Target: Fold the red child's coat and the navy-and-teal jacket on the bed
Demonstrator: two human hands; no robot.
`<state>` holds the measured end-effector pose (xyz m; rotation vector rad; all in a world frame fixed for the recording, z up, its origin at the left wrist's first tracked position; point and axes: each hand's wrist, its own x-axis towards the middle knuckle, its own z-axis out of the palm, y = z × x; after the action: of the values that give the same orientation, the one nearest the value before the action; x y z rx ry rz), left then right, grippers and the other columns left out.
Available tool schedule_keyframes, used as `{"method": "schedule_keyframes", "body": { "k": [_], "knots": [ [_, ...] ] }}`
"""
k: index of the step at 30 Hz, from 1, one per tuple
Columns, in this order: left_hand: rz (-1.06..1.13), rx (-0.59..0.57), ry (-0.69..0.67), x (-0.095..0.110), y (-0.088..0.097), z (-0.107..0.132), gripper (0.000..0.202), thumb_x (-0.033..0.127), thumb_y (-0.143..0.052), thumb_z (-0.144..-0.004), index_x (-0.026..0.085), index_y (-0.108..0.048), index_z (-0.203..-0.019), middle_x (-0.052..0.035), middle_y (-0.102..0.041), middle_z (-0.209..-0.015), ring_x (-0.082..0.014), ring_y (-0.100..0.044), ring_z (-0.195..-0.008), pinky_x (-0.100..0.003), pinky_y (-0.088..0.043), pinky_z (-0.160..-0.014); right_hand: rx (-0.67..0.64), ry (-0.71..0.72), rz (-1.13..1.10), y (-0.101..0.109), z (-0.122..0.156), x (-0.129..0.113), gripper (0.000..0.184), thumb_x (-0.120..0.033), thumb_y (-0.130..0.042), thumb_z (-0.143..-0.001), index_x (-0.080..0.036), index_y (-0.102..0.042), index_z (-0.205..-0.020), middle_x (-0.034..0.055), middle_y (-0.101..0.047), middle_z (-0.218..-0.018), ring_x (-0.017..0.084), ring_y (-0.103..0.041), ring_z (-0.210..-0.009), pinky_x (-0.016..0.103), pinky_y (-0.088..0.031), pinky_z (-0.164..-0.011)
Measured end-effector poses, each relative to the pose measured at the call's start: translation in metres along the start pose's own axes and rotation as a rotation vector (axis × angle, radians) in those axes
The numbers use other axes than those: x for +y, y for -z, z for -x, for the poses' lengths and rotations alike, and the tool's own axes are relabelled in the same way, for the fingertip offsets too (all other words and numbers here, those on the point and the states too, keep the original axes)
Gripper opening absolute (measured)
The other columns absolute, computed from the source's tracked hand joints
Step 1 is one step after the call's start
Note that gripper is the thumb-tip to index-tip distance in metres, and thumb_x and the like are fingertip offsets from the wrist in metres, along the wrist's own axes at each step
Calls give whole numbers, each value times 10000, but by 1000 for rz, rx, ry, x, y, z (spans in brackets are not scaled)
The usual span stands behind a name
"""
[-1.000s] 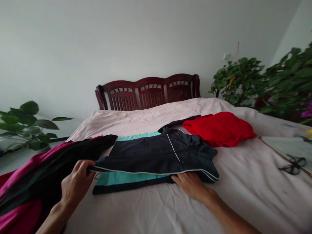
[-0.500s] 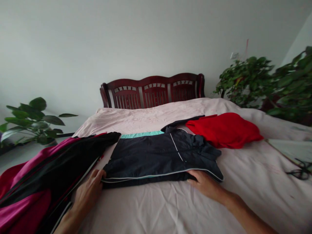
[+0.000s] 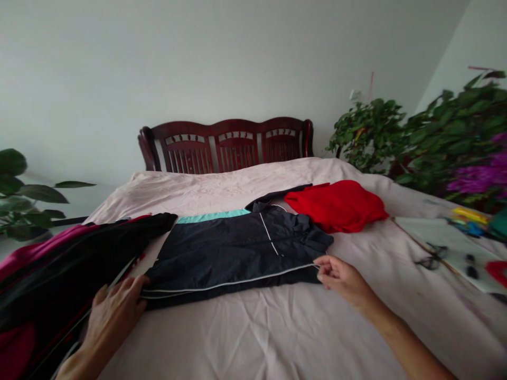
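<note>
A folded navy jacket (image 3: pixel 233 253) with white piping and a teal band along its far edge lies on the bed. My right hand (image 3: pixel 340 279) pinches the jacket's white-piped edge near its right end. My left hand (image 3: pixel 113 322) rests with spread fingers against the jacket's near left corner, beside a black and magenta garment (image 3: pixel 67 269). That garment covers the bed's left side and runs off the view. A crumpled red garment (image 3: pixel 336 206) lies just beyond the jacket, touching its collar end.
The bed's pale pink sheet (image 3: pixel 253 338) stretches under everything, up to a dark wooden headboard (image 3: pixel 225 145). At right, a pale sheet (image 3: pixel 447 248) holds black scissors (image 3: pixel 431 258) and colourful items. Leafy potted plants (image 3: pixel 368 134) stand beyond the bed on both sides.
The jacket's near half has folded over, hiding the lower teal band. My right hand has gone from lying flat to pinching the edge. My left hand has moved lower, and the view has turned left.
</note>
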<state>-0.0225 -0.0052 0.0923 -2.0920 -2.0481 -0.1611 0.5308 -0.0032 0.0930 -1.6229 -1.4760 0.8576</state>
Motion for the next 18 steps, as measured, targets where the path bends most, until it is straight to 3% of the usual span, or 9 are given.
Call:
{"method": "schedule_keyframes", "body": {
  "k": [2, 5, 7, 13, 18],
  "knots": [
    [9, 42, -60, -3, -4, 1, 310, 254, -501, -814, 250, -601, -1107, -75, -685, -1182, -319, -608, -1143, -562, -328, -1084, 78, 145, 273, 7, -3, 2, 366, -289, -619, -677, -252, -675, -1037, 2, -651, -831, 176, -641, -723, 301, -507, -642],
    [77, 42, -62, -5, -7, 3, 296, 237, -485, -805, 245, -626, -1065, -66, -691, -1148, -285, -629, -1096, -446, -439, -1002, 105, 349, 556, 13, -8, 7, 342, -228, -606, -701, -306, -713, -1016, 12, -677, -983, 216, -640, -971, 339, -508, -834],
    [109, 49, -15, -4, -7, 4, 291, 234, -454, -814, 241, -635, -1042, -66, -690, -1134, -274, -638, -1073, -411, -476, -950, 97, 415, 606, 12, -14, 11, 284, -226, -565, -764, -302, -718, -991, 16, -682, -1028, 216, -639, -1014, 342, -505, -874],
    [160, 87, 16, -2, -17, 10, 334, 257, -399, -859, 212, -650, -1075, -89, -687, -1134, -264, -653, -1037, -381, -523, -885, 239, 476, 638, -7, -27, 27, 297, -204, -448, -874, -279, -701, -1010, 34, -657, -992, 182, -669, -908, 280, -527, -738],
    [145, 63, -34, -13, -32, 24, 412, 383, -415, -904, 250, -647, -1216, -65, -651, -1307, -283, -606, -1189, -466, -447, -1059, 238, 478, 669, -12, -29, 36, 324, -196, -426, -884, -287, -707, -1018, 37, -670, -1002, 196, -668, -948, 302, -538, -769]
  ]
}}
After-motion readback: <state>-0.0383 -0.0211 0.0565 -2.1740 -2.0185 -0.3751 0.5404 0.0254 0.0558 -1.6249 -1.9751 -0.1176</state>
